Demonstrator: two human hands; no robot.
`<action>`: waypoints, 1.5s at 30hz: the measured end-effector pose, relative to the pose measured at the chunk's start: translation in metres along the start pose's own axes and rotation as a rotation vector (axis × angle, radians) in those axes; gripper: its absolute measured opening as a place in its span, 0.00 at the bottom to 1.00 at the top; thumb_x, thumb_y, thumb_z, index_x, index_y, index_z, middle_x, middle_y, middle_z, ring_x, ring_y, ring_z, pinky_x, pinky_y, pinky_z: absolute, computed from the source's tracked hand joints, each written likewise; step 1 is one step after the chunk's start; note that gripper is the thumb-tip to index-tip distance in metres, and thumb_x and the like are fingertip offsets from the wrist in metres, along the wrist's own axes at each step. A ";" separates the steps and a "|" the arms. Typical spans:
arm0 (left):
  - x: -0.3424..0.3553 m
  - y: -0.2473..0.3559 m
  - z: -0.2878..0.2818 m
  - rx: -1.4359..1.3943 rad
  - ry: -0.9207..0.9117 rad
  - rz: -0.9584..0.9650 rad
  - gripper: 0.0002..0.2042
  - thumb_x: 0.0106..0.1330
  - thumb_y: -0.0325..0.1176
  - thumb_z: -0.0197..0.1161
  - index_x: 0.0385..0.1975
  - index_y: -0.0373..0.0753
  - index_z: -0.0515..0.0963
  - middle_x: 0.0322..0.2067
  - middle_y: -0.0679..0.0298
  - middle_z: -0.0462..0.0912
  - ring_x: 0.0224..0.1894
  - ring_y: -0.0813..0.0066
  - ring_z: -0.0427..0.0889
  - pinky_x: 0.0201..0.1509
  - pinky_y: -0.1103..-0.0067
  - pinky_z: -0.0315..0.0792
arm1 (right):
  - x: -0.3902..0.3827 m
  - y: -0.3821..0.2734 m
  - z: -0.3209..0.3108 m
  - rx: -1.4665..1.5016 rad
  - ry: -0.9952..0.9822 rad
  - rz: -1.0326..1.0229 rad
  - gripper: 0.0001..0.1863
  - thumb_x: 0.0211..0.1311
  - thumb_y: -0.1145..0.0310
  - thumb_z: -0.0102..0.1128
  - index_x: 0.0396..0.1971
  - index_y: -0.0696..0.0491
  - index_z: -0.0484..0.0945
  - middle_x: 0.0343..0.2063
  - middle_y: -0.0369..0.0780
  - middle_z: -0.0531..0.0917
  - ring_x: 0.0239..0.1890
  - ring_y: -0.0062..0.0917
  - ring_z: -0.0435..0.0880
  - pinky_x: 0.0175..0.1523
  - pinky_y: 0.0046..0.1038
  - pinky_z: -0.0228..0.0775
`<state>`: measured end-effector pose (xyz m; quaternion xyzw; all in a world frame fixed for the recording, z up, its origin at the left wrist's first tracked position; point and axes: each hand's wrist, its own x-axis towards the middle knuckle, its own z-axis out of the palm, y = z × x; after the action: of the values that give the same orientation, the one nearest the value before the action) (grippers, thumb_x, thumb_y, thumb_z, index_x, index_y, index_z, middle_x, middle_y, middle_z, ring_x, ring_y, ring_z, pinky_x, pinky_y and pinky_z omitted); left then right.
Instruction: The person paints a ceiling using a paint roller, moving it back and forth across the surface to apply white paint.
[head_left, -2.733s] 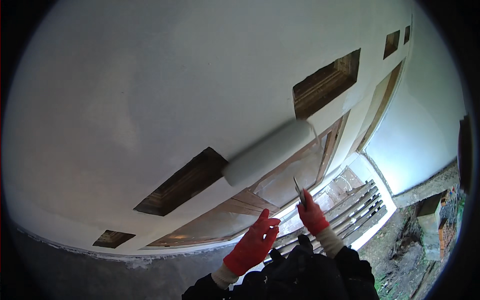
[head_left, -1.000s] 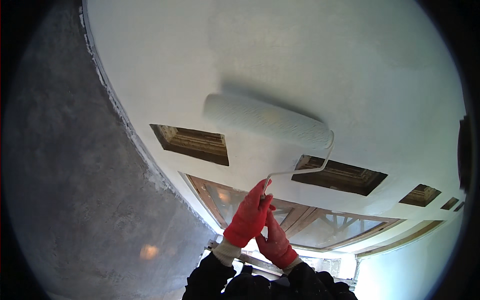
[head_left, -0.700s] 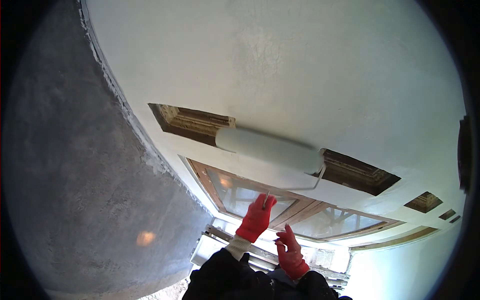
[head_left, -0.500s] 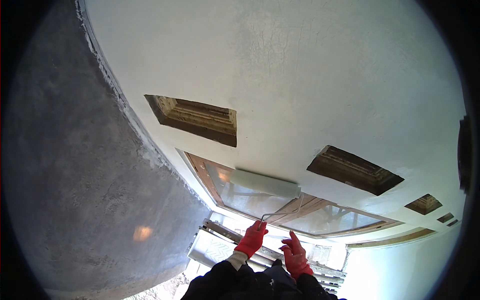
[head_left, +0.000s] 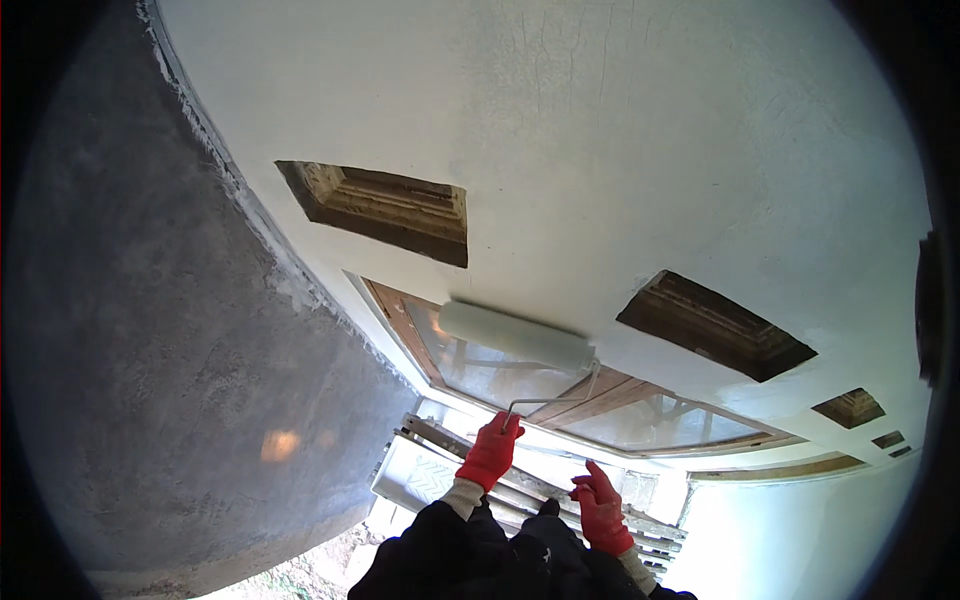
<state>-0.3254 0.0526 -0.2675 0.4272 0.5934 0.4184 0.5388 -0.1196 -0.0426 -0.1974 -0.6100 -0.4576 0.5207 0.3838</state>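
One long white paint roller (head_left: 515,335) sits at twelve o'clock from the red-gloved left hand (head_left: 490,452) gripping it; the red-gloved right hand (head_left: 602,510), at four, is half-spread. Rolling low could smear the brown wooden window (head_left: 618,397).

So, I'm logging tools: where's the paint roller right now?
In the head view, the paint roller is near the middle, held in the left hand, overlapping the upper edge of the left wood-framed glass pane.
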 end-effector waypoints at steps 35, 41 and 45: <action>0.001 0.119 0.007 -0.172 -0.036 0.312 0.14 0.71 0.41 0.52 0.31 0.35 0.69 0.28 0.67 0.73 0.36 0.73 0.82 0.45 0.77 0.77 | 0.021 -0.038 0.055 -0.189 -0.318 -0.183 0.38 0.54 0.68 0.67 0.63 0.58 0.60 0.51 0.49 0.77 0.51 0.31 0.79 0.51 0.30 0.76; 0.013 0.267 -0.017 -0.124 -0.002 0.550 0.15 0.72 0.43 0.50 0.32 0.35 0.70 0.26 0.65 0.74 0.37 0.72 0.83 0.43 0.79 0.74 | 0.019 -0.063 0.072 -0.159 -0.356 -0.165 0.40 0.56 0.66 0.66 0.66 0.56 0.55 0.53 0.51 0.75 0.51 0.32 0.78 0.52 0.31 0.75; 0.030 0.189 -0.020 -0.113 0.006 0.447 0.16 0.72 0.44 0.50 0.32 0.35 0.70 0.27 0.64 0.74 0.38 0.71 0.83 0.43 0.79 0.74 | 0.020 -0.050 0.071 -0.157 -0.331 -0.125 0.39 0.57 0.65 0.65 0.66 0.56 0.56 0.51 0.50 0.76 0.49 0.31 0.79 0.51 0.30 0.75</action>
<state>-0.3360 0.1348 -0.0937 0.5159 0.4612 0.5613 0.4539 -0.1972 -0.0094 -0.1680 -0.5145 -0.5908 0.5516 0.2862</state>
